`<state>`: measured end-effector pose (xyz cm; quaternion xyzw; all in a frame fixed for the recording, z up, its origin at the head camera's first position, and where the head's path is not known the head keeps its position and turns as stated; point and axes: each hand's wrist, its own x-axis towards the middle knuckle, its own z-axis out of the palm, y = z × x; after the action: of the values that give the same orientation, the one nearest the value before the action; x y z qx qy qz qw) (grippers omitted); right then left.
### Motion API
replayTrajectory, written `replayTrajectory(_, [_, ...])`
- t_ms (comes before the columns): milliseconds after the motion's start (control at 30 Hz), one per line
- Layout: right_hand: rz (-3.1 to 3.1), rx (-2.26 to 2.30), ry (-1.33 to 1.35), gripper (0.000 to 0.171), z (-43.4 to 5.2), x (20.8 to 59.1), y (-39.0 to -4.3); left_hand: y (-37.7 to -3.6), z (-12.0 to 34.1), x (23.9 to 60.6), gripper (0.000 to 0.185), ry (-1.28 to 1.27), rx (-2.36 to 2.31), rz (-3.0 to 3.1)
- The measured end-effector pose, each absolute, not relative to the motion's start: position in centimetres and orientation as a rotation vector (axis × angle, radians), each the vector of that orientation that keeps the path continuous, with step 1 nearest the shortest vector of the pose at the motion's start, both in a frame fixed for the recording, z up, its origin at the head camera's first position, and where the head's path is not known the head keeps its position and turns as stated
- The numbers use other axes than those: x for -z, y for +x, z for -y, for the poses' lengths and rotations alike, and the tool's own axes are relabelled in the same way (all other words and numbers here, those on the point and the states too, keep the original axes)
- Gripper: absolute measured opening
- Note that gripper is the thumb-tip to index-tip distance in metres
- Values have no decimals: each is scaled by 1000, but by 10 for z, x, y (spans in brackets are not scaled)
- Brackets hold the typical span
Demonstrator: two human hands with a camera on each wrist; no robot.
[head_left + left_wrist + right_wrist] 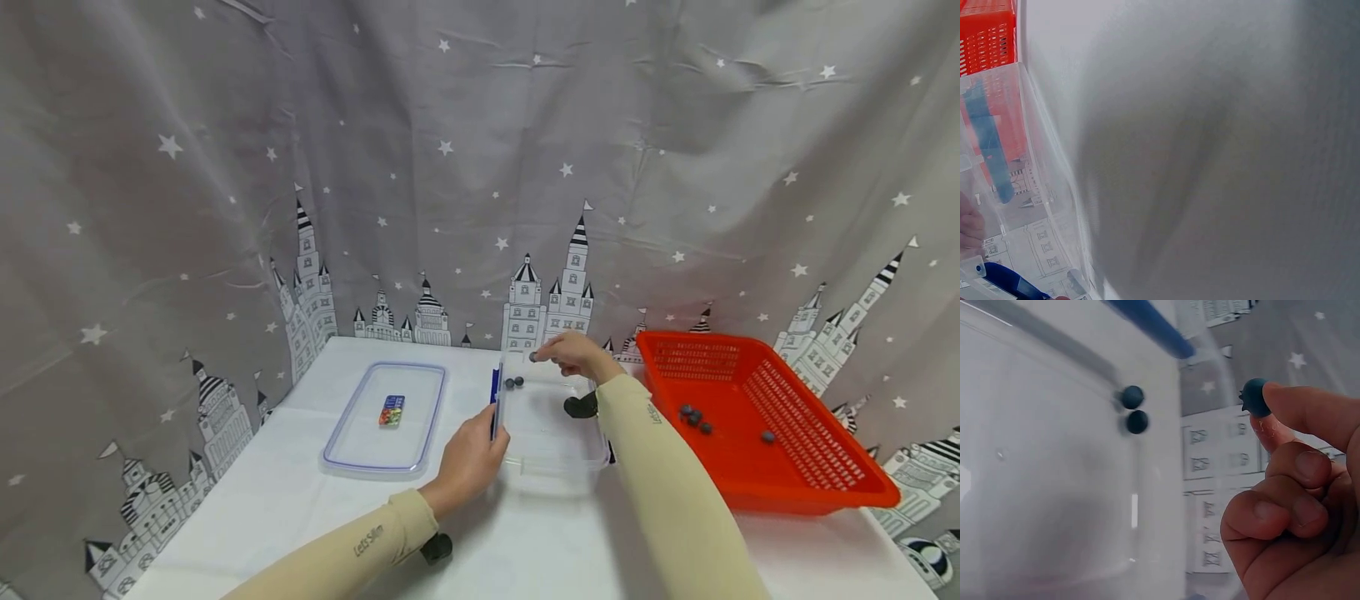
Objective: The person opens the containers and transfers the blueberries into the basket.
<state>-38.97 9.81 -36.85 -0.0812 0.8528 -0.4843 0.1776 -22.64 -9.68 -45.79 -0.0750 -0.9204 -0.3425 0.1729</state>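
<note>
A clear plastic container (pixel 543 433) with blue side latches stands in the middle of the white table. My left hand (pixel 468 458) grips its left side near the blue latch (pixel 1010 280); the left wrist view shows mostly the table, with little of the hand. Over the container's far part, my right hand (pixel 579 353) pinches a dark blueberry (pixel 1255 398) between thumb and index finger, crown end facing outward. Two more blueberries (pixel 1135 409) lie side by side on the container floor, near its far left corner.
To the right stands a red perforated basket (pixel 810 497) holding several blueberries (pixel 693 417). A clear lid (pixel 420 400) with a blue seal lies on the left, bearing a small colourful packet (pixel 392 411). Behind the table hangs a grey curtain (pixel 465 192) printed with stars and castles.
</note>
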Motion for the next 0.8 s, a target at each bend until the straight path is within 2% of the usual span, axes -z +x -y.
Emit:
replayTrajectory(333, [-2466, 1353, -216, 36, -133, 343, -390, -227, 97, 458, 46, -224, 968, 2606])
replayTrajectory(800, [-2554, 1324, -182, 44, -210, 323, -383, -225, 99, 457, 48, -230, 982, 2616])
